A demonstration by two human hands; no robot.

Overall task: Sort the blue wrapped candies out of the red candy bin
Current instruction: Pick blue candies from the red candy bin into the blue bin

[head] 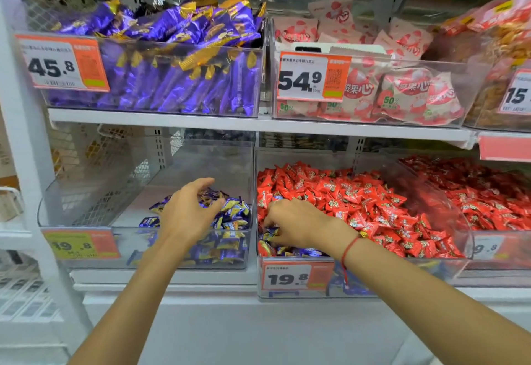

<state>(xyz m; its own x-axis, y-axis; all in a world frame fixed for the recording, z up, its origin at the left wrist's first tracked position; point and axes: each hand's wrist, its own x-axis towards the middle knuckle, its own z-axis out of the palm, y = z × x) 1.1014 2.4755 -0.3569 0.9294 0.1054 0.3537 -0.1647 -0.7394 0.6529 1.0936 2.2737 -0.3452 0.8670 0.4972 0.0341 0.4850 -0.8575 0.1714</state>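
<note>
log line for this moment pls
left hand open over blue candy bin | right hand picking blue candies from red candy bin

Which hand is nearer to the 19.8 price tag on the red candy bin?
Right. The right hand digs in the bin's front left corner, just above the price tag; the left hand is over the neighbouring blue candy bin.

Bright, even shop light; soft motion blur, edges bowed by wide-angle distortion.
</note>
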